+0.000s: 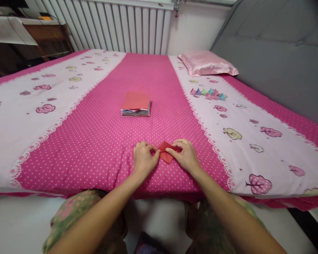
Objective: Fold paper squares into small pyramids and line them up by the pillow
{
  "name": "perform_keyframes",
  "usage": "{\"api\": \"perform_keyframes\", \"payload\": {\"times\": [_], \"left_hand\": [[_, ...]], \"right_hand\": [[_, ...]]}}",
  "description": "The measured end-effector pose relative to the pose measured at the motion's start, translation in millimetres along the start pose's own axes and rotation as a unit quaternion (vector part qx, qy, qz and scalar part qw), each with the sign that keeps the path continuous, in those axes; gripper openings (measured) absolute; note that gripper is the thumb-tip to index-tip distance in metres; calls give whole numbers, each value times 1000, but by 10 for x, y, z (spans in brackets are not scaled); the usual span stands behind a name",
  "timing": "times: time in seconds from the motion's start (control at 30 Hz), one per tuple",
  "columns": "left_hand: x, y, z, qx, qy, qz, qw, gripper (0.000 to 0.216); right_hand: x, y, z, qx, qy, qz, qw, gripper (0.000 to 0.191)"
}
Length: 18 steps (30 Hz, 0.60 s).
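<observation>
- The folded red paper [168,158] lies directly between the two hands, near the front edge of the bed, on the dotted pink band of the bed cover [90,148].
- The left hand [145,158] is at the paper's left corner; its thumb and forefinger are closed together on that corner.
- The right hand [187,154] is on the paper's right side; its thumb presses on the upper face and the forefinger lies along the far edge, so the sheet is gripped there. The right corner is partly hidden by this hand.
- The hands are apart from each other, with the paper bridging the gap. One point of the paper faces away from the person, another toward the person.
- A stack of square paper [135,104], red sheet uppermost, sits beyond the hands and somewhat to the left, touched by neither.
- A cluster of small folded paper pieces [208,94] in pink, purple, green and blue stands farther off to the right, on the white printed band.
- Behind that cluster, a pink pillow [206,63] rests near the grey headboard [275,42].
</observation>
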<state>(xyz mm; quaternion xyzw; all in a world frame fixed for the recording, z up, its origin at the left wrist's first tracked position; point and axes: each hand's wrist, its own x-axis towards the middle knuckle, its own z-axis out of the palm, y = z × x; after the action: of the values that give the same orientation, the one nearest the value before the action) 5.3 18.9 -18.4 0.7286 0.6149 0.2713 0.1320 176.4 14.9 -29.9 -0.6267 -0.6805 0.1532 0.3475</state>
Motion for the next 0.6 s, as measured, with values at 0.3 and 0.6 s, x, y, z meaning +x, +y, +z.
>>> {"api": "perform_keyframes", "payload": {"times": [0.3, 0.6], "left_hand": [[-92, -77, -50, -24, 3, 15, 1000, 12], [-156, -83, -78, -7, 22, 35, 999, 16]], "right_hand": [[68, -49, 44, -50, -29, 28, 998, 31], [55, -38, 73, -60, -11, 23, 998, 36]]}}
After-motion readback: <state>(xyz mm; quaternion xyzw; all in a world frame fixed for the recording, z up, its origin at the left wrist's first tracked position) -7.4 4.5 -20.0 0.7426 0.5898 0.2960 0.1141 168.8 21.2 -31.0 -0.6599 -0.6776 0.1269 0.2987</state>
